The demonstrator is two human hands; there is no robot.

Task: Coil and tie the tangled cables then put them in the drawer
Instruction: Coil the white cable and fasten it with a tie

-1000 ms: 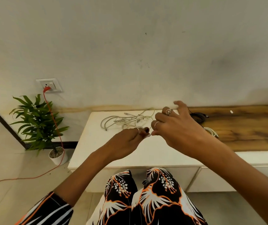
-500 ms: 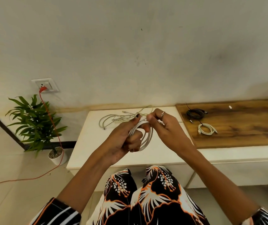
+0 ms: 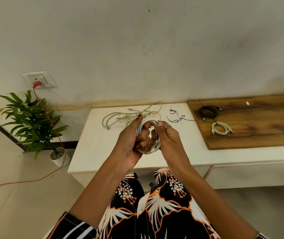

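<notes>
With both hands, left point(image 3: 131, 140) and right point(image 3: 168, 137), gripping the white cable coil point(image 3: 149, 135) above the counter point(image 3: 93, 152), we should keep loops even and tight before tying.

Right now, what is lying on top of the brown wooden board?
On the brown wooden board lie a coiled black cable, a coiled white cable and a small white piece. Nothing covers the part in view; its right end is cut off.
</notes>
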